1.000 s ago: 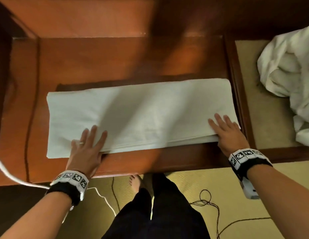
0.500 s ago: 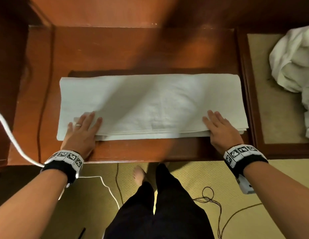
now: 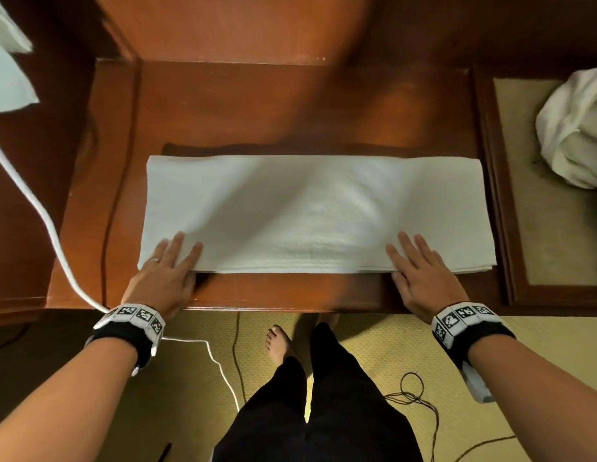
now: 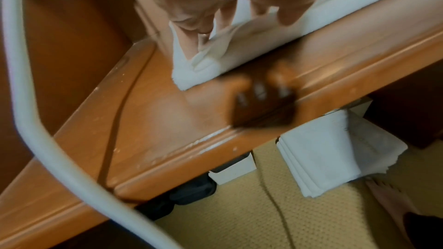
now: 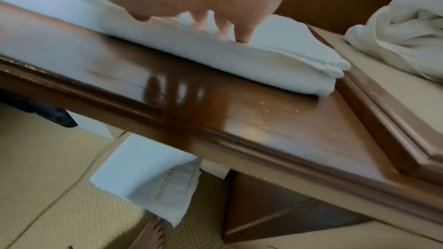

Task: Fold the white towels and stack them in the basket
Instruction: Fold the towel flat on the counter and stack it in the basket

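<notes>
- Both hands lie flat with straight fingers: the left hand point(image 3: 164, 275) presses the near left corner of the long white folded towel point(image 3: 310, 211), and the right hand point(image 3: 420, 278) presses its near right end.
- A second ago the towel sat a bit crooked with its near edges not lined up. Now the layers sit even along the front, and both hands have stayed on those ends.
- That looks like the long fold is done and smoothed. I think the next job is to fold it shorter, end to end.
- The towel lies on a shiny brown wooden desk point(image 3: 290, 105), close to the front edge.
- A crumpled white cloth pile point(image 3: 577, 128) waits on the tan padded bench top point(image 3: 537, 228) to the right, not yet folded.
- Some folded white towels point(image 4: 318, 158) sit low under the desk. I cannot see a basket clearly.
- A thick white cable point(image 3: 40, 208) runs down the left side, over yellow-tan carpet point(image 3: 197, 395).
</notes>
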{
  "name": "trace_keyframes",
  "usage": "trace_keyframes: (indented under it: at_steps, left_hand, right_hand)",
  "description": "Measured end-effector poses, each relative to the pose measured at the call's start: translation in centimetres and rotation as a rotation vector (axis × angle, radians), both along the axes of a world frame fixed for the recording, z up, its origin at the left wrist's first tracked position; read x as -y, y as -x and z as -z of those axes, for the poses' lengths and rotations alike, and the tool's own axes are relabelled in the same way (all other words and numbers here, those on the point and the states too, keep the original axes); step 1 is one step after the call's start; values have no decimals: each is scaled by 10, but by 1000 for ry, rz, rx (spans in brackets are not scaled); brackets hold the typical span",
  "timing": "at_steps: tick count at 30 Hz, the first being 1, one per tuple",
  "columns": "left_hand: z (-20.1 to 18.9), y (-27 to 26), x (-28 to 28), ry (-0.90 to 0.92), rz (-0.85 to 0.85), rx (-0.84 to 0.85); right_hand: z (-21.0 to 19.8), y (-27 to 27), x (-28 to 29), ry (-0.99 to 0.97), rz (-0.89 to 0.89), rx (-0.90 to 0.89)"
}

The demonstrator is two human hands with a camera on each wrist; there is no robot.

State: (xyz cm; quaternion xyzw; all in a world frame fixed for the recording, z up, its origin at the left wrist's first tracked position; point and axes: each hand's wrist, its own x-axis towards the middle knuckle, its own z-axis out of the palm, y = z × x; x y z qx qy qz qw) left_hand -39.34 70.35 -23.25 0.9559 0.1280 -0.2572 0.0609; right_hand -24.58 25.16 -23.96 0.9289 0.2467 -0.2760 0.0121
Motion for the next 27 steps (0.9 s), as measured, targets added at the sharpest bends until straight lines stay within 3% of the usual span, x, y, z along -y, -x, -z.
trace_keyframes:
  at_steps: [4, 7, 12, 17, 20, 22, 27]
  left_hand:
    - [-3, -20, 18, -3, 2, 62]
    - [7, -46, 59, 23, 122, 125]
    - [28, -64, 94, 12, 141, 45]
    - [21, -71, 88, 1, 150, -13]
    - [15, -85, 93, 8, 118, 3]
    - [14, -97, 95, -6, 100, 23]
    - [13, -126, 100, 17, 75, -5]
  right_hand:
    - [-9, -10, -24, -78, 60, 55]
    - [-3, -14, -59, -72, 10, 91]
    - [20, -13, -62, 5, 19, 59]
    - [10, -36, 13, 90, 264, 34]
    - [-3, -55, 48, 47, 472, 112]
    - [-8, -69, 61, -37, 583, 157]
    - [-10, -100, 65, -123, 775, 63]
